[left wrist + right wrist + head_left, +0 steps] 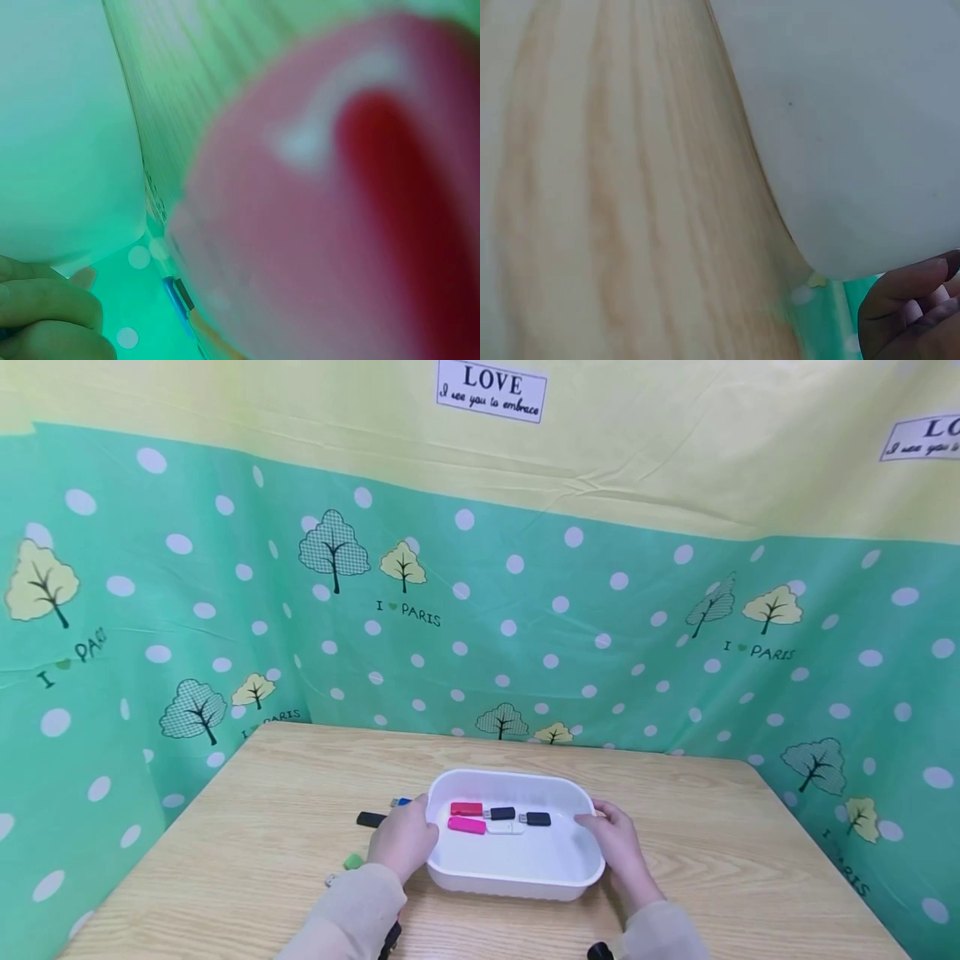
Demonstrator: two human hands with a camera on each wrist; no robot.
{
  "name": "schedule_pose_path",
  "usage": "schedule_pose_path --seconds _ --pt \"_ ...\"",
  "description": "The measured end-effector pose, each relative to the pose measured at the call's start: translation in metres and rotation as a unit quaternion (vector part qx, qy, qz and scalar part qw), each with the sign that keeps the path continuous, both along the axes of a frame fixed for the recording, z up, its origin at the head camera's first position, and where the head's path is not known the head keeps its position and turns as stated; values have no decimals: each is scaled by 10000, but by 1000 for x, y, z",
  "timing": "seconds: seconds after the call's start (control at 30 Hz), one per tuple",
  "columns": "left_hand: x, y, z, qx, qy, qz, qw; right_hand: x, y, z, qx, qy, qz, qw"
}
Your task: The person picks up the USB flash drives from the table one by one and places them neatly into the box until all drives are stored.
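Note:
A white plastic basin (517, 887) sits between my two hands over the wooden table. My left hand (405, 839) grips its left rim, and my right hand (618, 847) holds the right rim with the thumb over the edge. Inside, toward the back left, lie a red USB stick (467, 808), a pink USB stick (467, 826), a white USB stick (506, 828) and two black USB sticks, one in the middle (500, 813) and one further right (536, 818). Curled fingers (904, 296) show at the basin's edge in the right wrist view.
Left of the basin lie a black stick (371, 819), a blue USB stick (403, 802) and a green piece (353, 862), partly beside my left hand. A large blurred pink and red shape (315, 210) fills much of the left wrist view. A dotted green curtain (525, 652) hangs behind the table.

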State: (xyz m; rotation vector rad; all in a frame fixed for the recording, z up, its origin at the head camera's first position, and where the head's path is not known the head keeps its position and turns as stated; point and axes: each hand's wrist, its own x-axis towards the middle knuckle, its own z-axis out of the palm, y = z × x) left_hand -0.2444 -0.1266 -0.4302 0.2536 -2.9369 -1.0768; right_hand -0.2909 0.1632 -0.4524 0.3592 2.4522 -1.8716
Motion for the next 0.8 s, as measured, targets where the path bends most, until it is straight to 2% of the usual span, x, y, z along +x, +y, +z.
schedule_pose_path --seconds 0.27,0.53,0.8 --pt "0 0 0 52 -35 10 10000 -2 0 -1 331 146 -57 9993" --pt "1 0 -1 137 -91 -49 9999 -1 0 4 686 63 -20 9976" --pt "0 -4 4 -375 82 -251 9989 -2 -4 10 1153 -74 100 9933"
